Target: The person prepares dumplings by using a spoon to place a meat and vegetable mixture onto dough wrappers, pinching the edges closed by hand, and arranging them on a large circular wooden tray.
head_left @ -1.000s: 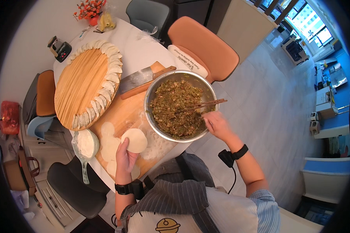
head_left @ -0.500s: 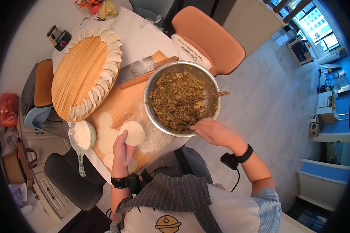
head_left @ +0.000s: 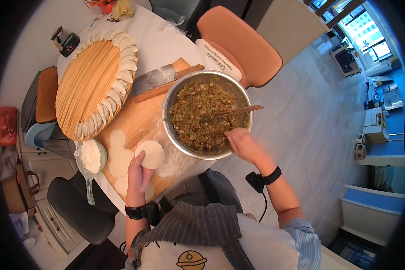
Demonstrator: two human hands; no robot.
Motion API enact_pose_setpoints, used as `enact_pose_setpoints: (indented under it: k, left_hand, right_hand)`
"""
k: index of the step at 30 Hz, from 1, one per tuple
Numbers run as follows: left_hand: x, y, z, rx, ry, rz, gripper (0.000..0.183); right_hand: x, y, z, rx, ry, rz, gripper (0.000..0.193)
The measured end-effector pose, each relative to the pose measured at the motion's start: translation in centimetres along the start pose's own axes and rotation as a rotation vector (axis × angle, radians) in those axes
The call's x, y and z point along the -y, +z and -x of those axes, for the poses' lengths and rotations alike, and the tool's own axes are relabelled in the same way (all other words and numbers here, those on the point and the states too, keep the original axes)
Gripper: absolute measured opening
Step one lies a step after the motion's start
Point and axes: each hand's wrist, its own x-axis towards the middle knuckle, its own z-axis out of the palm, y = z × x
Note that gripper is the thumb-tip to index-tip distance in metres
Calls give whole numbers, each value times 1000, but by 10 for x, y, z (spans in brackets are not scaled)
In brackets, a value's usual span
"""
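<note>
My left hand [head_left: 139, 175] holds a round dumpling wrapper [head_left: 150, 155] by its edge, thumb on top, above the floured wooden board [head_left: 141, 118]. My right hand [head_left: 244, 144] is closed over the near right rim of a steel bowl [head_left: 166, 127]. Its fingertips reach into the chopped filling [head_left: 198, 112]; whatever they grip is too hidden to make out. A pair of chopsticks [head_left: 243, 111] rests in the filling, pointing right past the rim. More flat wrappers [head_left: 120, 161] lie overlapping on the board, beside and partly behind my left hand.
Left of the board, a round wooden tray [head_left: 87, 90] carries folded dumplings [head_left: 124, 74] along its edge. A cleaver [head_left: 155, 77] and a rolling pin [head_left: 177, 76] lie beyond the bowl. A handled bowl of flour [head_left: 91, 157] stands at the table's left edge. Chairs [head_left: 240, 42] surround the table.
My right hand has shifted away from me along the bowl's rim, its fingers still at the filling. My left hand keeps the wrapper in nearly the same place. The whole view has slid slightly.
</note>
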Motion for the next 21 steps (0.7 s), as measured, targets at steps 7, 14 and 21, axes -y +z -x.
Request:
enact_pose_setpoints:
  k: [7,14,21]
  left_hand:
    - [2,-4,-1,3,12,16,36]
    - [-2,-6,3,-21,11,-33,36]
    - [-3,-7,2,-25,1,7,36]
  right_hand:
    - [65,-15,-6,31,-90,-237,17]
    - [15,-5,6,-39,-64,80,26]
    - [6,6,7,-93,-48,29,16]
